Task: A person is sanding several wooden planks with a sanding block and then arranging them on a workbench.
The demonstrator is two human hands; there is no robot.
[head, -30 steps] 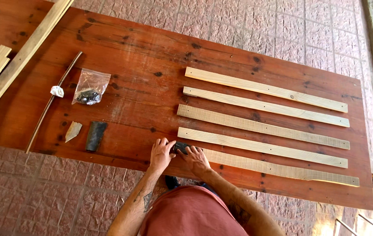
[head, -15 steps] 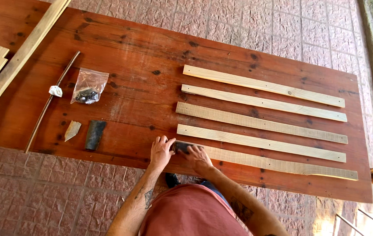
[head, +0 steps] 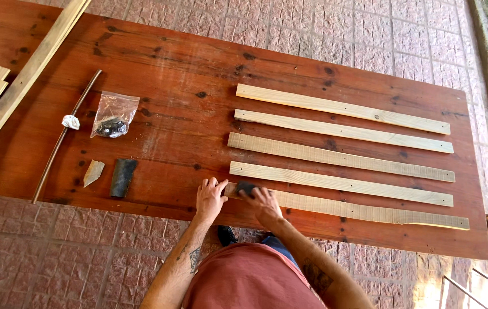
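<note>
Wood throughout: a reddish-brown plank counter [head: 169, 86] carries five pale slats laid in parallel rows. I log the nearest slat [head: 358, 210] at the counter's near edge, its left end under both hands.

Left hand [head: 209, 199]: flat, fingers spread, pressing the counter and the slat's left tip. It grips nothing; it looks released, acting only as a steadying weight.

Right hand [head: 264, 205]: curled over a small dark block [head: 245, 187], grasping it against the slat's top face near the left end. The block looks like a sanding pad, though I cannot tell its material for certain.

Handling judgement: the slat is long, thin and narrow, so probably light and stiff along its length but apt to flex or slide if pushed at one end. Its far right end shows an uneven, chipped edge, so I would avoid taking hold there. The best hold seems to be flat pressure from above near the worked end, as now.

Other items, well apart to the left: a clear plastic bag [head: 114, 114] with dark small parts, a thin rod [head: 55, 146] with a white scrap on it, a dark folded piece [head: 123, 177] and a pale wedge [head: 93, 172].
</note>
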